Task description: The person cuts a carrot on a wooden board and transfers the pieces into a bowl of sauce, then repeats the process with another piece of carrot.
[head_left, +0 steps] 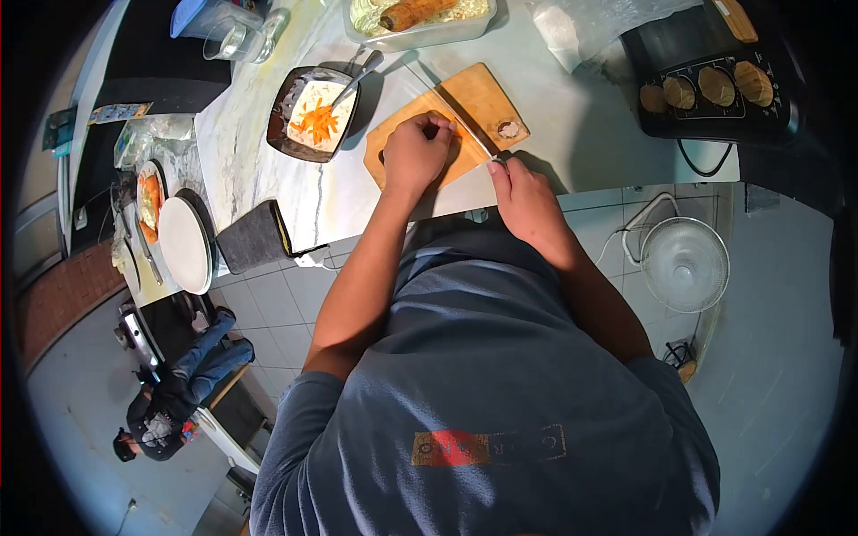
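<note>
On the wooden cutting board [487, 94], my left hand [416, 154] is closed with its fingertips bent down on a small orange piece of carrot [452, 127], mostly hidden under them. My right hand [529, 196] grips the handle of a knife [472, 127]. Its long thin blade slants across the board, just right of my left fingertips. A pale round bit [508, 129] lies at the board's right corner. Left of the board stands a dark square bowl [279, 134] with a white creamy mix, orange shreds [316, 122] and a spoon [365, 70].
A plastic tub [375, 37] of shredded pale vegetable stands at the back, a thick orange-brown root on top. Several round brown pieces [717, 86] lie on a black appliance at right. A white plate [185, 243] and dark cloth [255, 238] are left. A person [170, 402] sits farther off.
</note>
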{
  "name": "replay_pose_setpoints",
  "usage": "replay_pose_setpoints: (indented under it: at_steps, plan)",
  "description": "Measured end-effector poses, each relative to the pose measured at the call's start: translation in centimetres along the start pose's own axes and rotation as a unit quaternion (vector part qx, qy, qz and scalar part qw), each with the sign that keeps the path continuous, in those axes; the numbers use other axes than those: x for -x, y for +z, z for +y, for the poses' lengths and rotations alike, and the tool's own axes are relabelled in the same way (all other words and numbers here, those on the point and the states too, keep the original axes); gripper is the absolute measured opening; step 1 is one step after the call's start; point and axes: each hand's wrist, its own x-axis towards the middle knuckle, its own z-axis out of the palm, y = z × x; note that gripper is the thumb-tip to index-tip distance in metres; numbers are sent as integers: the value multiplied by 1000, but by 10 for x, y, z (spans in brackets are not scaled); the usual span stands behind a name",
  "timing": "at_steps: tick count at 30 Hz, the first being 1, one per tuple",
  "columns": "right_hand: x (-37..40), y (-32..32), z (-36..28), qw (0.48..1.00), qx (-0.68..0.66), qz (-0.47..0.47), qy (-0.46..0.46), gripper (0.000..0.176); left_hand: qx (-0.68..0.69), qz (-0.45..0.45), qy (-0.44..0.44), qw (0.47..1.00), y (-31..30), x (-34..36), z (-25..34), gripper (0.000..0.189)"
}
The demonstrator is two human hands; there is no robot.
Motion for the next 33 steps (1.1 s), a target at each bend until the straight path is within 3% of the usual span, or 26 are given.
replay_pose_setpoints:
  at_steps: [20,23,26,28,31,33]
  plan:
    - [-3,4,-6,998,13,-34,45,42,25,10,2,1000,2,2,0,23]
    - [-5,3,-6,998,11,-40,48,42,31,20,-4,999,0,-1,1,31]
    - [-5,3,-5,998,7,-42,47,43,33,47,-79,995,0,-7,2,43]
    - [-5,3,-5,998,5,-42,45,43,68,7,-94,993,-3,-8,8,51]
    - [-6,3,-5,998,22,-36,38,42,-5,-12,-89,996,-7,-4,18,52]
    - [-6,6,-2,998,17,-36,38,43,15,-25,-87,996,-6,-8,13,52]
